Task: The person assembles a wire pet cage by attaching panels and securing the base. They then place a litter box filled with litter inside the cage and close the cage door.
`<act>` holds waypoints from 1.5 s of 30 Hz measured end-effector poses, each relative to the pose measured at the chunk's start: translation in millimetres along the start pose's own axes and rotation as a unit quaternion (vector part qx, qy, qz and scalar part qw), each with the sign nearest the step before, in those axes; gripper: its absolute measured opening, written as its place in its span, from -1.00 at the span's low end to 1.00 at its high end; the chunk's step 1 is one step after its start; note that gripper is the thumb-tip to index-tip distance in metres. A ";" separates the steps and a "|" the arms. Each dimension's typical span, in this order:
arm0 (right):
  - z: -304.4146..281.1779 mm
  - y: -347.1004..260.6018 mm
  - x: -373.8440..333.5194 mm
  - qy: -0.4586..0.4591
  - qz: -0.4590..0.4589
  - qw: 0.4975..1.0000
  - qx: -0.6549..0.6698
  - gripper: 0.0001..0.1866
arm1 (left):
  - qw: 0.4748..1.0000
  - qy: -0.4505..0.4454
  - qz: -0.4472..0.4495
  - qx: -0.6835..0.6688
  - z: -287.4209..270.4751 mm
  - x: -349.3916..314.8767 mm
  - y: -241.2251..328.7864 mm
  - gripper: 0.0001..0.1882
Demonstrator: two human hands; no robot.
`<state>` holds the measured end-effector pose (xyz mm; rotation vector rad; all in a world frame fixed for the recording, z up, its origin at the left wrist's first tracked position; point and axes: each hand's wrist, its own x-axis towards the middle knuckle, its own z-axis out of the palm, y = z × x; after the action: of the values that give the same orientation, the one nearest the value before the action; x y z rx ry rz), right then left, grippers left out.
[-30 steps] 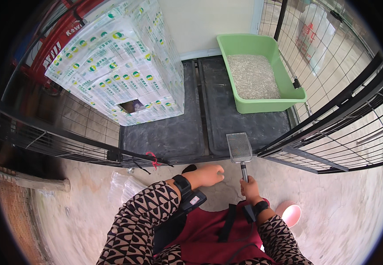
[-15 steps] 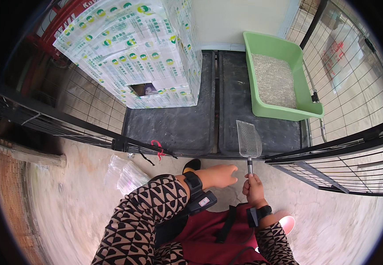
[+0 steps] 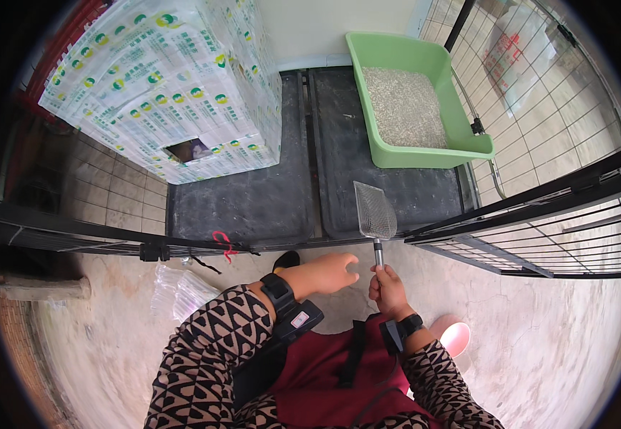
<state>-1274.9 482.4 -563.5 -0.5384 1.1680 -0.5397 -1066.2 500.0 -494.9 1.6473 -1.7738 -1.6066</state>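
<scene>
In my right hand [image 3: 388, 289] is the handle of a metal mesh litter scoop [image 3: 376, 213], its flat basket pointing away from me above the cage's front edge. My left hand [image 3: 333, 272] is beside it on the left, holding nothing, with thumb and fingers apart. Beyond the scoop stands a green litter box [image 3: 396, 159] filled with greyish litter [image 3: 405, 107]. It rests on a black tray [image 3: 425, 193] at the right of the cage floor.
A large box wrapped in white printed plastic [image 3: 160, 93], with a small opening, stands at the left. The wire cage door [image 3: 532, 247] swings out at right. Red string [image 3: 222, 242] hangs from the front bar. Clear plastic [image 3: 185, 293] and a pink bucket [image 3: 455, 336] are on the floor.
The whole view has shifted, so the cage and its contents appear farther left and slightly higher. The scoop remains in my right hand, and my left hand stays beside it.
</scene>
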 end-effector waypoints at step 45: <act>-9.2 -11.5 -73.8 -0.362 0.065 0.928 0.055 -0.83 | 0.830 0.025 -0.016 -0.557 90.0 -29.3 47.9 -0.64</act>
<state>-1306.9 520.5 -507.0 -0.4969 0.4585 -0.2457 -1151.3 560.4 -476.0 1.0662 -0.4641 -1.9614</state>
